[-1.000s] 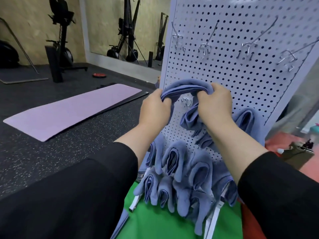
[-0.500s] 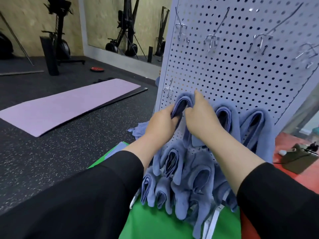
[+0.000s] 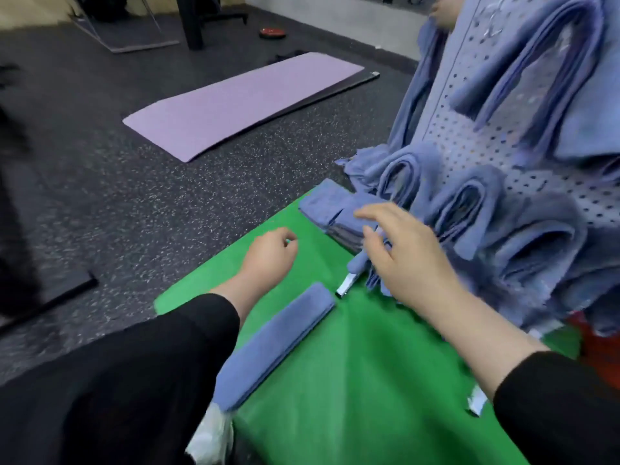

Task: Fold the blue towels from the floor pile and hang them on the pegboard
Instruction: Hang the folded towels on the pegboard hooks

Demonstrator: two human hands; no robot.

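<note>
On the green mat (image 3: pixel 369 364) at the foot of the pegboard (image 3: pixel 469 135), a folded blue towel (image 3: pixel 275 344) lay as a long strip, and a small stack of folded towels (image 3: pixel 335 209) sat at the mat's far edge. A purple yoga mat (image 3: pixel 235 105) lay well apart on the speckled floor. Hung towels (image 3: pixel 523 229) crowded the board's lower half, hiding its white leg (image 3: pixel 347 285) in part. The left hand (image 3: pixel 268 253) hovered loosely curled, holding nothing; the right hand (image 3: pixel 409 256) was spread and released above the stack. Half a second before, both hands had pinched a towel at the board; they had since let go and dropped towards the mat.
</note>
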